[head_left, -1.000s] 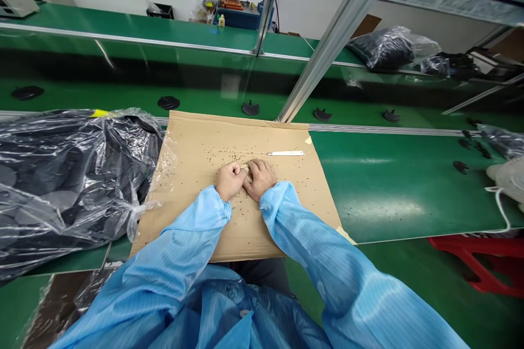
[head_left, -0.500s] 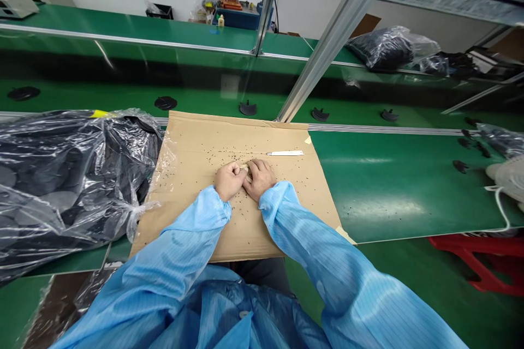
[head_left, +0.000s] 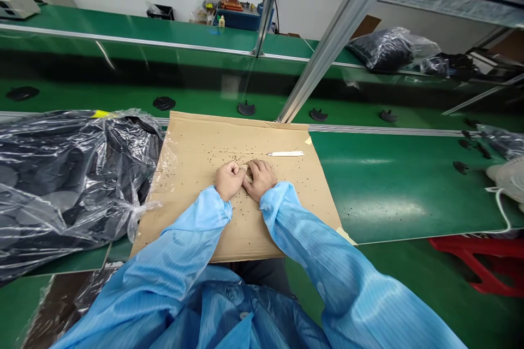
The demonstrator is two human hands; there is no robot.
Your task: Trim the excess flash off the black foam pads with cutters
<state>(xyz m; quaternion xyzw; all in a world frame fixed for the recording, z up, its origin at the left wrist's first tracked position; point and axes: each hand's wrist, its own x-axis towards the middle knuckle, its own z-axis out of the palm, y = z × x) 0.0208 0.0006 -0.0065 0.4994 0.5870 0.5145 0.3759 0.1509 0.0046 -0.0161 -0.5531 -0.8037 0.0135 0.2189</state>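
On the cardboard (head_left: 188, 207), a small pale piece (head_left: 246, 168) is seemingly pinched by the tightly curled fingers of the left hand (head_left: 230, 180), while those of the right hand (head_left: 261, 180) are held bent just beside it, their grip hidden. Since the earlier views, the black pieces (head_left: 246, 109) on the green surface (head_left: 204, 106) behind have been carried slightly leftward, yet the hands have barely been shifted, so the close handwork seems undisturbed, with the white knife (head_left: 286, 154) left lying just beyond.
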